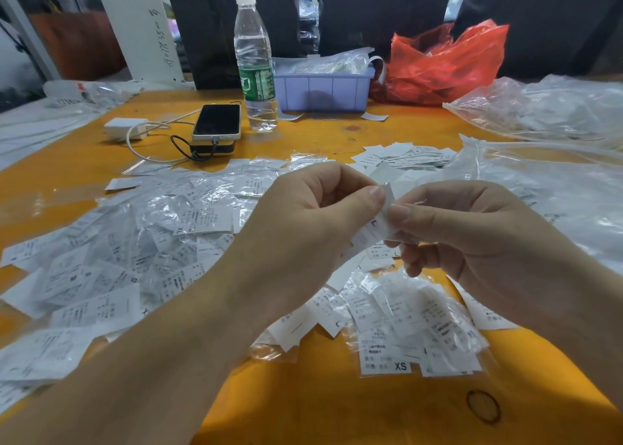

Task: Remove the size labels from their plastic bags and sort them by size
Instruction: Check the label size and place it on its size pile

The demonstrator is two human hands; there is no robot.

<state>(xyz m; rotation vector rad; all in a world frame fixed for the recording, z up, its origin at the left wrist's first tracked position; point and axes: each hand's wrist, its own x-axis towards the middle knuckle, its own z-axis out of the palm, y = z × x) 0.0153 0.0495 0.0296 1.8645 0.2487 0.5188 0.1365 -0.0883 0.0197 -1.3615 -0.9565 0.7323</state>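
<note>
Over the middle of the orange table, both hands meet, raised above the scattered labels. Left hand and right hand each pinch the same small white label between thumb and curled fingers, thumbs almost touching; an "L" is readable on its face. Whether a plastic sleeve covers it cannot be told. Loose labels in clear bags cover the table to the left, some marked "XL". Nearer the body on the right lies a bagged bundle with "XS" on its front label. A smaller stack of bare labels sits beyond the hands, right of centre. Crumpled clear plastic bags are heaped along the right edge. At the far side stand a water bottle, a lilac bin holding more bagged items, and a red plastic bag. A phone rests on a dark power bank, cable attached, with a white charger to its left.
</note>
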